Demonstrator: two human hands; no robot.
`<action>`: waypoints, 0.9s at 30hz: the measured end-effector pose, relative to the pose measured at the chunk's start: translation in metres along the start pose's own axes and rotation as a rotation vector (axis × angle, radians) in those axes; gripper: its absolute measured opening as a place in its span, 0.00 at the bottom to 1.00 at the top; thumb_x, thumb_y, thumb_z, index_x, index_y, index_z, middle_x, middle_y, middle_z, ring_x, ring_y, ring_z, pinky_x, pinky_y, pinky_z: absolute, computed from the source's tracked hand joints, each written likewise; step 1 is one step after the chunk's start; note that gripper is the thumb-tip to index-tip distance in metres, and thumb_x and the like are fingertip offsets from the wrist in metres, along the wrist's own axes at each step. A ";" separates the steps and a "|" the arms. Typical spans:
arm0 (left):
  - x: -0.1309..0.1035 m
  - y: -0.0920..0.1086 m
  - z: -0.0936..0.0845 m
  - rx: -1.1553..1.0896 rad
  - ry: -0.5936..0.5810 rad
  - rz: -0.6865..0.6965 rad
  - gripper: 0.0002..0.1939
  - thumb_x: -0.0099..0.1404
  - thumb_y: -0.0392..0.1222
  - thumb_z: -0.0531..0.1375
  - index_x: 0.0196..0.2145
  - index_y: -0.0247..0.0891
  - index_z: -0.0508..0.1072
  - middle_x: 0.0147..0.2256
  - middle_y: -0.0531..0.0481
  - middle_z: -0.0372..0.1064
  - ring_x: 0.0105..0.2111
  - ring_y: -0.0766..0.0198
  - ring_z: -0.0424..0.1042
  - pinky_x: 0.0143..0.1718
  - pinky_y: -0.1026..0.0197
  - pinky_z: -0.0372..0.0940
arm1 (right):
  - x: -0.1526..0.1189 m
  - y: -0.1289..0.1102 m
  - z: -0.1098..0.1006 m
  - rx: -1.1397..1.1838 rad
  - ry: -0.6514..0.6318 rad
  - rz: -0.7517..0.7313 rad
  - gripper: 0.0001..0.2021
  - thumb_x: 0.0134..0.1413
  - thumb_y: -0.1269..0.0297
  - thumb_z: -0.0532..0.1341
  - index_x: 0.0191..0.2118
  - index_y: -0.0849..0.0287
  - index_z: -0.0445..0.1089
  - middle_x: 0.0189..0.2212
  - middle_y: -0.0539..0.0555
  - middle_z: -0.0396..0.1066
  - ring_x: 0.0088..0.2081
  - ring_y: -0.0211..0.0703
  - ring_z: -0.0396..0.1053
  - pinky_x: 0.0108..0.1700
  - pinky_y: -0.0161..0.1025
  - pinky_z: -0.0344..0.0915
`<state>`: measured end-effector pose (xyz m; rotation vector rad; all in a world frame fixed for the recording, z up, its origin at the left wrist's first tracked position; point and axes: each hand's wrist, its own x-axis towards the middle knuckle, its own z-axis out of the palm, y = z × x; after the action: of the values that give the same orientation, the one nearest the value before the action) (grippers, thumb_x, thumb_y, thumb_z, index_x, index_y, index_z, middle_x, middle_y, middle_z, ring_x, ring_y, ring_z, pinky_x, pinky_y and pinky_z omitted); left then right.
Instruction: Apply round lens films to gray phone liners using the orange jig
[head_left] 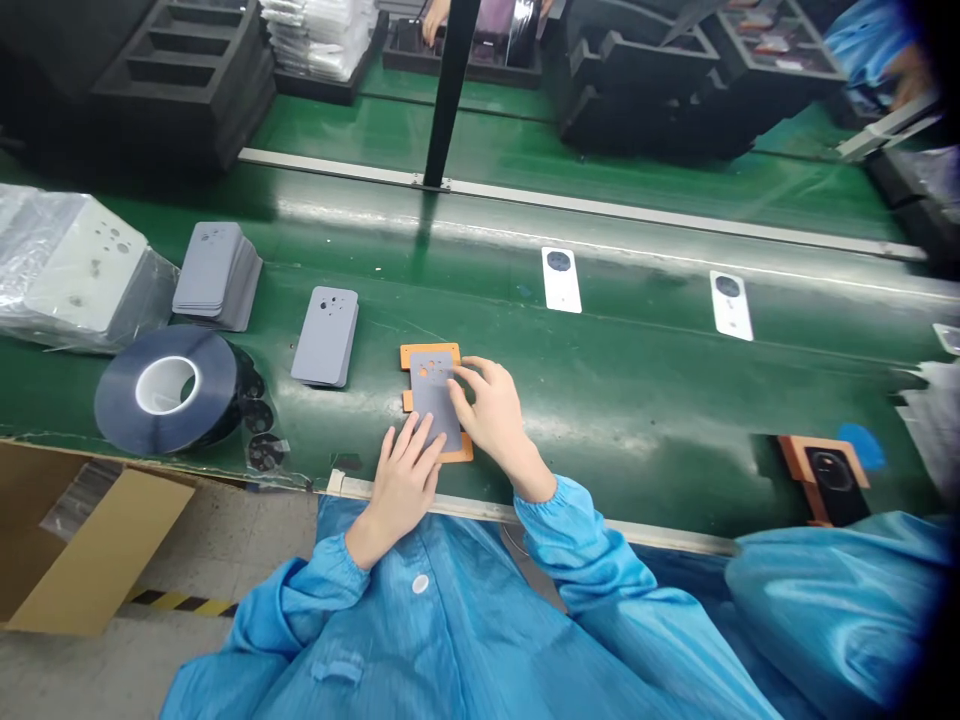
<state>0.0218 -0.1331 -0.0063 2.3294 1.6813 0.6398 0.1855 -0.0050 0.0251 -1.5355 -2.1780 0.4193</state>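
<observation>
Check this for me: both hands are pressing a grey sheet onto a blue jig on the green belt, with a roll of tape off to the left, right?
Not quite. The head view shows the jig is orange, not blue. The rest stands: the left hand and right hand press the grey sheet onto it on the green belt, with the roll of tape off to the left.

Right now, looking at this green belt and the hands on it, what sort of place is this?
Probably a factory assembly line. A long green conveyor belt carries spaced white cards, stacks of identical grey punched sheets wait nearby, and both hands, left and right, press one onto an orange jig.
</observation>
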 end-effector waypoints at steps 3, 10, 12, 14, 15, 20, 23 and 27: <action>0.002 0.001 -0.001 -0.073 0.020 -0.023 0.21 0.74 0.37 0.57 0.63 0.40 0.71 0.70 0.38 0.61 0.73 0.45 0.55 0.68 0.34 0.58 | -0.009 0.007 0.006 0.031 0.013 0.078 0.21 0.68 0.53 0.59 0.54 0.64 0.77 0.63 0.72 0.67 0.64 0.67 0.65 0.65 0.64 0.64; 0.011 -0.004 -0.021 -0.494 0.236 -0.164 0.25 0.70 0.49 0.64 0.62 0.39 0.70 0.63 0.35 0.68 0.66 0.46 0.66 0.66 0.41 0.63 | -0.016 -0.019 -0.015 0.432 -0.038 0.072 0.18 0.70 0.54 0.58 0.57 0.55 0.75 0.62 0.63 0.70 0.64 0.57 0.68 0.66 0.56 0.65; 0.014 -0.011 -0.026 -0.642 0.275 -0.298 0.26 0.71 0.51 0.62 0.62 0.38 0.69 0.60 0.36 0.71 0.61 0.47 0.71 0.61 0.44 0.68 | -0.017 -0.031 -0.023 0.562 -0.174 -0.005 0.17 0.72 0.56 0.57 0.57 0.53 0.76 0.58 0.60 0.74 0.60 0.53 0.72 0.64 0.52 0.68; 0.016 -0.019 -0.027 -0.810 0.288 -0.465 0.27 0.72 0.53 0.61 0.62 0.37 0.68 0.58 0.35 0.73 0.57 0.48 0.74 0.55 0.47 0.72 | -0.018 -0.039 -0.025 0.618 -0.307 -0.047 0.16 0.72 0.57 0.56 0.56 0.53 0.77 0.54 0.58 0.78 0.55 0.51 0.76 0.60 0.50 0.70; 0.017 -0.023 -0.027 -0.895 0.291 -0.540 0.27 0.72 0.53 0.61 0.63 0.36 0.68 0.59 0.35 0.73 0.57 0.48 0.75 0.54 0.49 0.73 | -0.018 -0.040 -0.024 0.613 -0.336 -0.042 0.16 0.72 0.58 0.57 0.55 0.54 0.77 0.52 0.58 0.79 0.52 0.50 0.77 0.57 0.50 0.71; 0.019 -0.039 -0.022 -1.128 0.336 -0.709 0.27 0.69 0.49 0.62 0.61 0.34 0.68 0.60 0.33 0.72 0.59 0.47 0.75 0.56 0.50 0.73 | -0.019 -0.035 -0.008 0.556 -0.335 0.085 0.16 0.66 0.59 0.62 0.56 0.55 0.76 0.46 0.57 0.80 0.41 0.46 0.78 0.47 0.46 0.74; 0.022 -0.042 -0.021 -1.242 0.341 -0.755 0.31 0.66 0.50 0.65 0.62 0.33 0.68 0.57 0.33 0.75 0.55 0.46 0.78 0.50 0.50 0.76 | -0.020 -0.034 0.002 0.711 -0.418 0.180 0.26 0.61 0.59 0.66 0.63 0.57 0.70 0.43 0.57 0.80 0.36 0.43 0.78 0.42 0.43 0.76; 0.028 -0.043 -0.026 -1.338 0.349 -0.785 0.34 0.64 0.50 0.67 0.62 0.32 0.67 0.52 0.34 0.78 0.46 0.51 0.81 0.40 0.56 0.76 | -0.004 -0.032 0.013 0.909 -0.396 0.258 0.30 0.53 0.59 0.69 0.61 0.62 0.70 0.34 0.54 0.79 0.32 0.42 0.77 0.39 0.41 0.76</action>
<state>-0.0192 -0.0948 0.0064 0.6153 1.3395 1.3883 0.1542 -0.0194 0.0288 -1.2337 -1.6042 1.6399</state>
